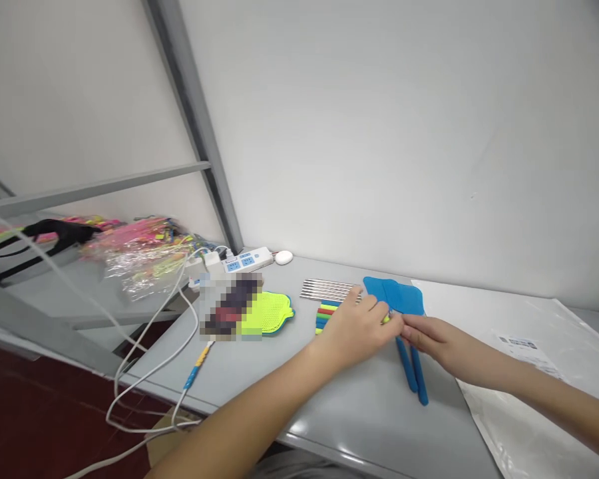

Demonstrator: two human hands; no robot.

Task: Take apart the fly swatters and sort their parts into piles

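Yellow-green piece [386,319] showed as a sliver at the left hand [362,326], above the table [259,379]; it slanted slightly up to the right, though fingers hid its full long axis. The left hand was closed on it; the right hand [436,342] met it with fingertips pinched narrow, its hold impossible to tell. Blue swatters [404,301] lay beyond and beneath, heads toward the wall [379,133], handles toward the near edge. Rods [327,291] and coloured tubes [323,319] lay crosswise to the left, a power strip [252,259] farther back, and a white bag [499,419] at right.
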